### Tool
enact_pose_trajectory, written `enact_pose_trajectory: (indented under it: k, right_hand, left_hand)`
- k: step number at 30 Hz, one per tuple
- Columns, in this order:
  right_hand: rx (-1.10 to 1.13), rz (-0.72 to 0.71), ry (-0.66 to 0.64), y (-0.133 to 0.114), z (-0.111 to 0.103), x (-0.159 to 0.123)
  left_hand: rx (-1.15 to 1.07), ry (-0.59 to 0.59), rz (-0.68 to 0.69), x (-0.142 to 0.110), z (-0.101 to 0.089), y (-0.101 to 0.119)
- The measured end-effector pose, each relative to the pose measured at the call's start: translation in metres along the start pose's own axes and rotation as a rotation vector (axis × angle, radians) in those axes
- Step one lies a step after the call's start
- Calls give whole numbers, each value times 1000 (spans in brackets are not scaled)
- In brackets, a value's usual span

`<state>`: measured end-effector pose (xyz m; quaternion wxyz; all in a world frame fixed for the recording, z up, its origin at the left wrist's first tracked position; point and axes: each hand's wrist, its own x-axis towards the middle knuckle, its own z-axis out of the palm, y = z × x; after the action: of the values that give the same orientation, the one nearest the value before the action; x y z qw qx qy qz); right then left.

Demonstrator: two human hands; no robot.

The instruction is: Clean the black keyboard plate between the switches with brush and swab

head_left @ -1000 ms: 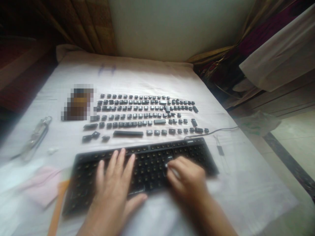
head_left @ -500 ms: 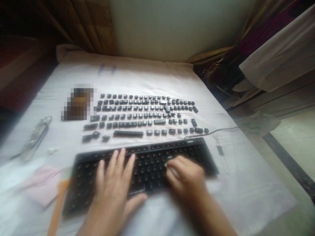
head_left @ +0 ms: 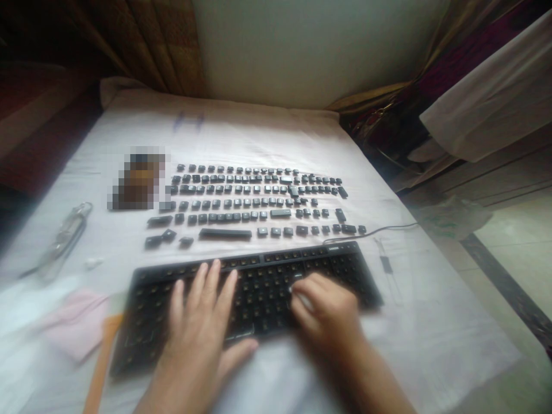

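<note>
With the keyboard [head_left: 267, 293] lying in front of us on the white cloth [head_left: 267, 135], we are resting our left hand [head_left: 194, 322] on its left part, fingers spread open. Our right hand [head_left: 325, 307] is curling its fingers closed around a small white object [head_left: 307, 303], partly hidden, over its right half. Beyond the keyboard, loose keycaps [head_left: 225, 233] are lying in rows.

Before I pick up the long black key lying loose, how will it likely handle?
The long black key looks straight along its length, so probably stiff. Its slim shape suggests it's light. With its flat-looking top and long side down on the cloth, it'd likely slide rather than roll.
</note>
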<state>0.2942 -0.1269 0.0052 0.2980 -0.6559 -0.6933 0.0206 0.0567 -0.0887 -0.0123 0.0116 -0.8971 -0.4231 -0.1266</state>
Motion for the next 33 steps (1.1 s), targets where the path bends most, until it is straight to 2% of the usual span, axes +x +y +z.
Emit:
enact_pose_trajectory:
  k: [10, 21, 33]
  right_hand:
    - [-16, 5, -5, 0, 0, -3]
    - [50, -22, 52, -4, -4, -3]
    - [37, -42, 42, -12, 5, -2]
  left_hand:
    - [-16, -8, -14, -1, 2, 0]
    - [-17, 8, -6, -1, 2, -1]
    - [-13, -10, -11, -2, 3, -2]
